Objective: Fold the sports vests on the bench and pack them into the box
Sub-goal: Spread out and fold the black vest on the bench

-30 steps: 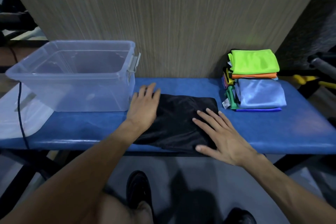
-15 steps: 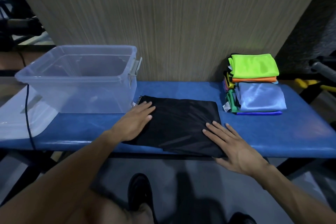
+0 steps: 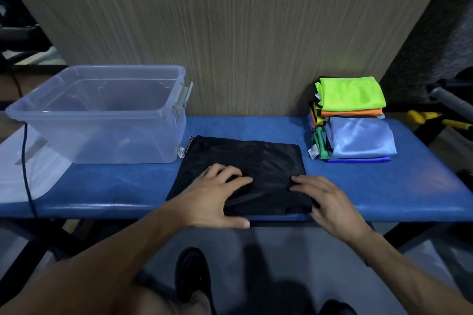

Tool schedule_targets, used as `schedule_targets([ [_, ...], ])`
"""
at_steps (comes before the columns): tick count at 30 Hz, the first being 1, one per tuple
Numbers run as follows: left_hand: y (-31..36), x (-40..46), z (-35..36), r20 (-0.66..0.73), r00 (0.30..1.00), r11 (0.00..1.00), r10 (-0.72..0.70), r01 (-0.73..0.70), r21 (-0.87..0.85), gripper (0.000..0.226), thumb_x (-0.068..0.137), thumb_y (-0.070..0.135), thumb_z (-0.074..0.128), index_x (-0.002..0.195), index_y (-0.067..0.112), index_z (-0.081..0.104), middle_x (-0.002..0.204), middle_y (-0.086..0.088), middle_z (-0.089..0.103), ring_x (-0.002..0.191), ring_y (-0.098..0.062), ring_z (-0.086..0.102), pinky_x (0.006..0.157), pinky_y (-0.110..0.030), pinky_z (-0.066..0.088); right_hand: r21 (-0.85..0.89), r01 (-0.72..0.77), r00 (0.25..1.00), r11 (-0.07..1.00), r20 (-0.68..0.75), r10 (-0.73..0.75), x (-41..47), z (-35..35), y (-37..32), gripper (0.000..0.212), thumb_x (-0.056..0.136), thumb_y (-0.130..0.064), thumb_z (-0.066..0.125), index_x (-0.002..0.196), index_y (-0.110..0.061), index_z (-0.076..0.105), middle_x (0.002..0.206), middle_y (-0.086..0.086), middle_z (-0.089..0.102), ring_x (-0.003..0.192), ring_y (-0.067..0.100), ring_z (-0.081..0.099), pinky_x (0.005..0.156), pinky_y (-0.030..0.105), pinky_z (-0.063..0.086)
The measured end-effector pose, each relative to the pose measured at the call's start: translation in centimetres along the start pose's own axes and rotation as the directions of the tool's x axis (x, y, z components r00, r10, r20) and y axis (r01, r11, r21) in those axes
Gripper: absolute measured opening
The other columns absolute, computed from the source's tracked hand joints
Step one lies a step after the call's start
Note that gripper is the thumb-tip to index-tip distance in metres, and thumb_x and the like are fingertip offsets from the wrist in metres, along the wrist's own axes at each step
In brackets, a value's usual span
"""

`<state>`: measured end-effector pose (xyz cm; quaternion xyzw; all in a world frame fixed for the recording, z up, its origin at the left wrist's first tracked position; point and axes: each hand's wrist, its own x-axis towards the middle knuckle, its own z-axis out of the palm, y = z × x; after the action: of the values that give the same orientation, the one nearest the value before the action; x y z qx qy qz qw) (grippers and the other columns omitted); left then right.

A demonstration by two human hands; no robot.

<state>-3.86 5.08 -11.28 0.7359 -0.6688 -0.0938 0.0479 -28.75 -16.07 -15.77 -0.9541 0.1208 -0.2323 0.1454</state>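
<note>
A folded black sports vest lies flat on the blue bench, just right of the clear plastic box, which holds nothing. My left hand grips the vest's near left part, fingers curled on top and thumb under the front edge. My right hand grips the near right corner the same way, its thumb hidden. At the bench's right end sits a stack of folded vests: lime green on top, orange below, pale blue in front.
The box's clear lid lies at the bench's left end with a dark cable hanging across it. A wood-grain wall panel backs the bench. Grey and yellow equipment stands beyond the right end. My shoes show on the floor below.
Both hands slid from lying flat on the vest's sides toward its near edge and curled around it. The vest looks narrower and more squarely folded than one second ago.
</note>
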Motion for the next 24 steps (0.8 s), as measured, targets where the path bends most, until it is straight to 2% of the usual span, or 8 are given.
schedule_targets([
  [4, 1.3, 0.7, 1.3, -0.076, 0.995, 0.987, -0.069, 0.079, 0.139, 0.091, 0.081, 0.078, 0.055, 0.155, 0.036, 0.025, 0.149, 0.011, 0.026, 0.137, -0.022, 0.025, 0.122, -0.05, 0.021, 0.244, -0.21, 0.962, 0.947, -0.119, 0.245, 2.1, -1.1, -1.8, 0.038, 0.082, -0.028, 0.049, 0.107, -0.014, 0.074, 0.104, -0.008, 0.071, 0.102, 0.013, 0.061, 0.09, 0.015, 0.045],
  [7, 1.3, 1.0, 1.5, -0.145, 0.982, 0.988, -0.119, 0.133, 0.084, 0.08, 0.088, 0.076, 0.049, 0.153, 0.032, 0.035, 0.147, 0.013, 0.034, 0.132, -0.019, 0.033, 0.118, -0.043, 0.031, 0.406, -0.31, 0.916, 0.86, -0.115, 0.384, 4.0, -1.7, -3.3, 0.018, 0.09, -0.032, 0.051, 0.081, -0.023, 0.063, 0.072, -0.002, 0.061, 0.071, 0.015, 0.055, 0.069, 0.034, 0.047],
  [9, 1.3, 1.0, 1.3, -0.247, 0.958, 0.988, -0.142, 0.151, 0.02, 0.058, 0.096, 0.059, 0.051, 0.146, 0.03, 0.046, 0.138, 0.013, 0.046, 0.123, -0.019, 0.044, 0.106, -0.04, 0.043, 0.485, -0.294, 0.902, 0.823, -0.144, 0.407, 4.8, -1.7, -4.1, 0.023, 0.097, -0.016, 0.054, 0.079, -0.028, 0.06, 0.071, -0.002, 0.06, 0.066, 0.016, 0.051, 0.063, 0.031, 0.044],
  [11, 1.3, 0.8, 0.3, -0.276, 0.943, 0.983, -0.186, 0.18, -0.044, 0.043, 0.096, 0.041, 0.052, 0.138, 0.032, 0.054, 0.124, 0.011, 0.058, 0.112, -0.022, 0.054, 0.091, -0.042, 0.051, 0.524, -0.284, 0.889, 0.803, -0.17, 0.425, 5.4, -1.8, -4.5, 0.022, 0.098, -0.006, 0.052, 0.084, -0.019, 0.063, 0.077, 0.006, 0.063, 0.072, 0.028, 0.054, 0.063, 0.03, 0.044],
  [15, 0.5, 0.0, -3.9, -0.364, 0.899, 0.946, -0.242, 0.136, -0.294, 0.027, 0.088, 0.04, 0.045, 0.107, 0.032, 0.062, 0.083, 0.012, 0.064, 0.081, -0.02, 0.064, 0.071, -0.042, 0.053, 0.504, -0.276, 0.844, 0.818, -0.281, 0.457, 7.0, -3.0, -5.6, 0.017, 0.096, -0.007, 0.048, 0.079, -0.005, 0.049, 0.072, 0.019, 0.051, 0.062, 0.014, 0.039, 0.059, 0.035, 0.039],
  [18, -0.6, -1.0, -8.3, -0.432, 0.869, 0.909, -0.24, 0.045, -0.414, 0.011, 0.094, 0.031, 0.058, 0.09, 0.023, 0.065, 0.071, 0.007, 0.064, 0.069, -0.008, 0.062, 0.067, -0.038, 0.051, 0.467, -0.216, 0.827, 0.858, -0.38, 0.415, 8.8, -4.6, -6.8, 0.024, 0.098, -0.013, 0.047, 0.084, 0.006, 0.048, 0.075, 0.026, 0.05, 0.068, 0.028, 0.041, 0.066, 0.04, 0.04],
  [21, -1.4, -1.0, -13.1, -0.369, 0.915, 0.905, -0.16, -0.013, -0.425, 0.009, 0.098, 0.019, 0.065, 0.091, 0.016, 0.069, 0.076, -0.005, 0.066, 0.071, -0.006, 0.058, 0.071, -0.035, 0.047, 0.523, -0.179, 0.804, 0.833, -0.411, 0.431, 10.5, -6.0, -7.7, 0.035, 0.103, -0.019, 0.049, 0.082, 0.009, 0.045, 0.072, 0.025, 0.045, 0.067, 0.015, 0.035, 0.063, 0.043, 0.034],
  [24, -3.0, 1.6, -15.7, -0.102, 0.987, 0.903, -0.123, 0.069, -0.424, 0.017, 0.1, 0.03, 0.062, 0.106, 0.018, 0.073, 0.094, 0.002, 0.074, 0.089, -0.007, 0.068, 0.083, -0.028, 0.052, 0.622, -0.27, 0.793, 0.735, -0.29, 0.536, 11.9, -5.0, -5.5, 0.046, 0.101, -0.035, 0.054, 0.081, 0.006, 0.049, 0.069, 0.014, 0.046, 0.069, 0.008, 0.039, 0.06, 0.037, 0.034],
])
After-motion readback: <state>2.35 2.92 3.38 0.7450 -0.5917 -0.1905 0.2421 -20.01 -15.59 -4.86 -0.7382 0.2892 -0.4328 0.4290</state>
